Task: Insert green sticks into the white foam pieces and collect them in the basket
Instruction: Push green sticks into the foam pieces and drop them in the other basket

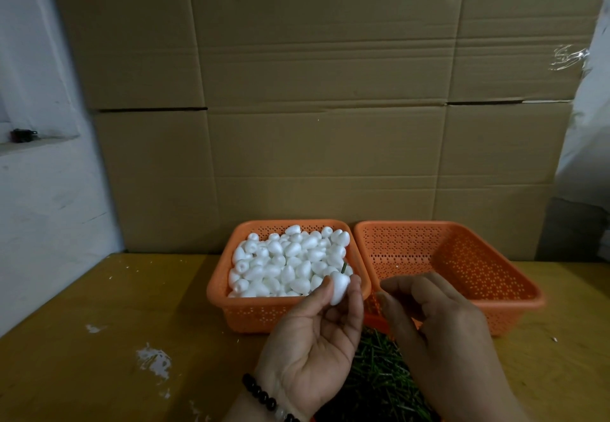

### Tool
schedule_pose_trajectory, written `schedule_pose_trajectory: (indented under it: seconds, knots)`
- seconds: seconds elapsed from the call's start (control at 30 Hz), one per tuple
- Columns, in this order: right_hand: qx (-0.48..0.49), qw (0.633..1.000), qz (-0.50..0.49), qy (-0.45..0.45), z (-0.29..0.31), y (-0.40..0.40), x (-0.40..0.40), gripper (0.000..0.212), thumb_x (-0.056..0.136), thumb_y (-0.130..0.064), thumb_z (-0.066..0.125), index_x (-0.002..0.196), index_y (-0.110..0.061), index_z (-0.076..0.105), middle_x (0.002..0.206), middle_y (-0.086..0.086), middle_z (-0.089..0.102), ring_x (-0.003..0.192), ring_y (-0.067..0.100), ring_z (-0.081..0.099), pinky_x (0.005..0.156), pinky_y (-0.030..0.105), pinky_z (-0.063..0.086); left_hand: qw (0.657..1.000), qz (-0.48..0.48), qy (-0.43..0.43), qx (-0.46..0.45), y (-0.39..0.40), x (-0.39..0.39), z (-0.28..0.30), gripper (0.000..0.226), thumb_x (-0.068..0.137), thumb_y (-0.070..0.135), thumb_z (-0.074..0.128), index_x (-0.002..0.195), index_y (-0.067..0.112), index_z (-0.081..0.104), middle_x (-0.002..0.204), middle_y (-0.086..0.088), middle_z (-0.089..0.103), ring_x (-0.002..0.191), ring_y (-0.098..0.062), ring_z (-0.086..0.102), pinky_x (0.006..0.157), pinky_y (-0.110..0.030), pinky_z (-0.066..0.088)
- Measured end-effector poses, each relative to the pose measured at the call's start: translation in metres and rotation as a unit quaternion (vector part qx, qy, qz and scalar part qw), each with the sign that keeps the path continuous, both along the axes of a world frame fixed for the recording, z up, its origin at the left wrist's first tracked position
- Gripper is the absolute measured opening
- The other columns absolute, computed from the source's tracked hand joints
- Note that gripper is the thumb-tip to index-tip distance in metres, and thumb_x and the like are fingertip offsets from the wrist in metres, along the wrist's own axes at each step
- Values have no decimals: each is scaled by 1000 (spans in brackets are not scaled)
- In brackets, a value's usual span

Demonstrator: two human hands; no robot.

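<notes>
My left hand (317, 339) pinches a white foam piece (339, 287) between thumb and fingers, and a short green stick (344, 267) pokes out of its top. My right hand (439, 332) hovers just right of it, fingers loosely curled and holding nothing I can see. Behind my left hand stands an orange basket (264, 311) full of white foam pieces (284, 256). A second orange basket (515, 302) to its right holds nothing visible. A heap of green sticks (379, 378) lies on the table between my wrists.
The yellow wooden table (115, 339) carries white smears and crumbs on its left side. A wall of cardboard boxes (317, 108) rises right behind the baskets. A pale wall with a ledge is at the left, plastic sheeting at the right.
</notes>
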State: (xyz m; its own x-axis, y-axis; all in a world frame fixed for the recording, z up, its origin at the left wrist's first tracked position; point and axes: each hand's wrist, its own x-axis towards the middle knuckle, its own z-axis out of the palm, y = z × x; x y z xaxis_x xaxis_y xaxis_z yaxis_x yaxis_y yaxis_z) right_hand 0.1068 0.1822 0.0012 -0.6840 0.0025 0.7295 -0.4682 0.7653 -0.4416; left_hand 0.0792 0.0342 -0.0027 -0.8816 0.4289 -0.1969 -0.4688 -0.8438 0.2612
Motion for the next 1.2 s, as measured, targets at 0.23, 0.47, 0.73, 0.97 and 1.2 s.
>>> schedule_pose_trajectory:
  seconds: [0.23, 0.47, 0.73, 0.97, 1.2]
  knots:
    - [6, 1000, -1, -6, 1, 0, 1, 14, 77, -14, 74, 89, -19, 71, 81, -14, 59, 69, -1, 58, 59, 15, 50, 997, 25, 20, -63, 2, 1, -2, 63, 55, -11, 70, 117, -8, 58, 112, -26, 67, 81, -30, 70, 59, -31, 59]
    - [9, 1000, -2, -6, 1, 1, 1, 13, 78, -16, 72, 91, -20, 70, 82, -15, 59, 69, 2, 60, 59, 24, 55, 996, 36, 33, -69, 3, 3, -1, 40, 58, -16, 63, 96, -2, 61, 104, -25, 69, 75, -32, 72, 57, -30, 59]
    - [11, 1000, -2, -1, 1, 2, 1, 15, 77, -14, 73, 91, -20, 70, 82, -14, 59, 69, 1, 59, 58, 23, 55, 992, 44, 80, -89, 3, 4, -1, 41, 55, -20, 60, 86, 5, 62, 95, -24, 72, 72, -31, 72, 56, -29, 58]
    - [-28, 999, 41, -12, 0, 2, 1, 32, 74, -11, 77, 101, -25, 68, 91, -18, 59, 80, 0, 61, 68, 16, 50, 979, 41, 160, -116, 2, 5, -3, 34, 56, -19, 59, 70, 10, 73, 101, -19, 72, 74, -25, 71, 59, -29, 58]
    - [17, 994, 103, -20, 2, -1, 4, 57, 68, -2, 80, 116, -28, 62, 113, -14, 57, 99, -2, 56, 78, 16, 48, 945, 52, 244, -213, 5, 10, -3, 33, 59, -15, 61, 79, 10, 68, 86, -16, 66, 76, -22, 64, 73, -31, 52]
